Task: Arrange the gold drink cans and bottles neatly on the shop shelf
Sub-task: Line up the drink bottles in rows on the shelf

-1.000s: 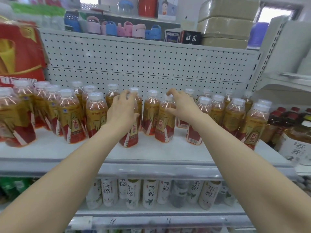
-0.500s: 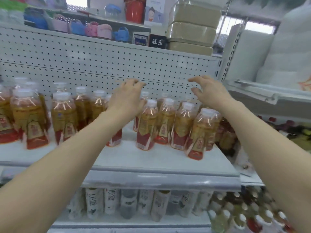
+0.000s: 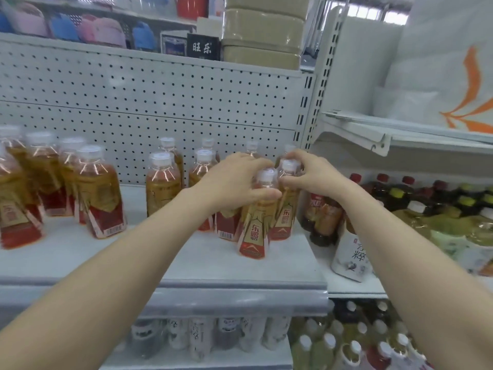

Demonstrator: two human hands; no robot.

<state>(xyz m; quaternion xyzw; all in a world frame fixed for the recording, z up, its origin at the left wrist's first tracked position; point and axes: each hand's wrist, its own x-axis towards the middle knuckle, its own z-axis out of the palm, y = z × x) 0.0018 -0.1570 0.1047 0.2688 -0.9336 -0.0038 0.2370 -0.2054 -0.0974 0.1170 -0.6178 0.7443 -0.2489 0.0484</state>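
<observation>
Both moved down-right since earlier | left hand (image 3: pixel 234 182) grasps front bottle (image 3: pixel 253 228) | right hand (image 3: pixel 309 177) grasps rear bottle (image 3: pixel 284 217)

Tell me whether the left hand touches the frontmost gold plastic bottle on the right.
Touching. The head view shows the left hand gripping the frontmost gold plastic bottle, thumb lying across its shoulder.

Left arm: bare, extended forward. Left hand (image 3: pixel 234 182): thumb and fingers are closed round the neck of the front gold bottle (image 3: pixel 252 231).
Right arm: bare, extended forward. Right hand (image 3: pixel 306 176): fingertips are pinched on the neighbouring gold bottle (image 3: pixel 283 217) below its cap.
</observation>
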